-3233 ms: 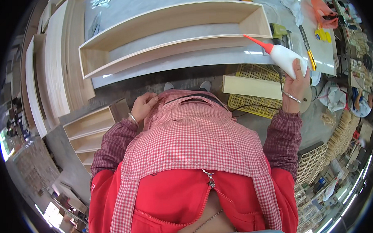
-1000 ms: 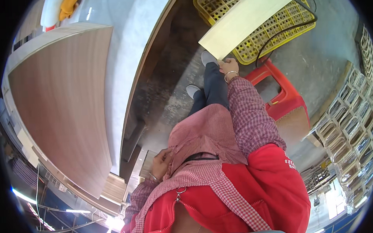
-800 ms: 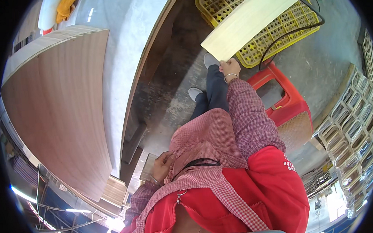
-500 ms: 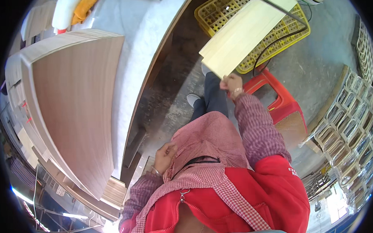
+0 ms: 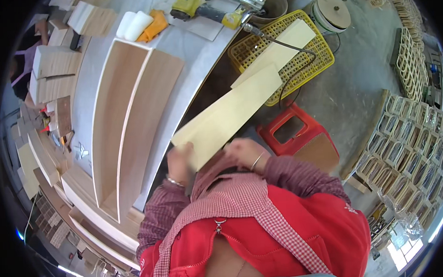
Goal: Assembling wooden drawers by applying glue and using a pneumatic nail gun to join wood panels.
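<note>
Pale, bare wood runs slantwise through the middle of the head view: a long thin panel point(image 5: 230, 114), low end towards the person, far end up and right. Left hand point(image 5: 180, 162) has it, fingers clamped over the near end at its left corner, slightly blurred. Right hand point(image 5: 245, 152) is here too, fingers curled beside the panel's lower edge (too smeared to tell whether they pinch it or just hang close, so I won't call it). Up at the far end, the panel overlaps, in view, a second pale panel point(image 5: 292, 40) lying across the yellow crate point(image 5: 321, 65); whether the two touch, I can't say. A black hose point(image 5: 304, 49) loops over that second panel, and the red stool point(image 5: 315, 144) sits just below the crate. Left of centre, the long open wooden box point(image 5: 151, 107) stands on the grey counter point(image 5: 192, 61).

For good handling, I'd say support the panel with both hands, spaced apart, because a one-end hold probably lets that long far end dip. Lift it clear of the hose, keep its corners off the counter's edge, and take the edges lightly so the bare faces stay clean.
</note>
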`<control>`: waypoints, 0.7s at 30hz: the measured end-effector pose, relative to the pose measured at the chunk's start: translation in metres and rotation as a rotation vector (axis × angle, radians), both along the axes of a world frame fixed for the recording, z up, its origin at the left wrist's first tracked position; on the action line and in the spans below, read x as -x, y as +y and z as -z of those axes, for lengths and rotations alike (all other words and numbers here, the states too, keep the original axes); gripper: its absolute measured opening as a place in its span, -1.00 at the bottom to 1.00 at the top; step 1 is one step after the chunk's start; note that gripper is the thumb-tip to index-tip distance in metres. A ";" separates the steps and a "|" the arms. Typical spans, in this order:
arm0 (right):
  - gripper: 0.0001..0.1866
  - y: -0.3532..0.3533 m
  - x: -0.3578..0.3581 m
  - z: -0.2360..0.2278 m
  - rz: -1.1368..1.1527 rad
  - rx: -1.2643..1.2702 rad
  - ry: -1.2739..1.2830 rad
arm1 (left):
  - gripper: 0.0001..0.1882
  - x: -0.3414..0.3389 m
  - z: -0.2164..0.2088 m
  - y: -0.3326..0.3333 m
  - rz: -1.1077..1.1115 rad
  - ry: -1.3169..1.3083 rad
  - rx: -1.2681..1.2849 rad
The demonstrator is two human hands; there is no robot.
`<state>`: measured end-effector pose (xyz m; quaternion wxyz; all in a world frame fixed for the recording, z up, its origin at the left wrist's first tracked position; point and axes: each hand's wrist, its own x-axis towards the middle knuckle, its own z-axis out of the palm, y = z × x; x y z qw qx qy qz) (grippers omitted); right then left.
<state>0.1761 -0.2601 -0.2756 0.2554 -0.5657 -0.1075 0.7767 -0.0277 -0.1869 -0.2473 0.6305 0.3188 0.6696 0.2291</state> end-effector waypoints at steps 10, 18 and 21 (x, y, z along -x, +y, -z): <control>-0.87 -0.005 -0.175 0.078 0.362 -0.552 -0.896 | -0.74 0.122 -0.206 -0.016 -0.112 0.233 -0.351; -0.75 0.077 -0.153 -0.037 0.189 -0.504 -0.516 | -0.62 0.222 -0.240 -0.075 -0.471 0.220 -0.568; -0.72 0.137 -0.109 -0.104 0.245 -0.743 -0.523 | -0.62 0.243 -0.233 -0.076 -0.466 0.199 -0.615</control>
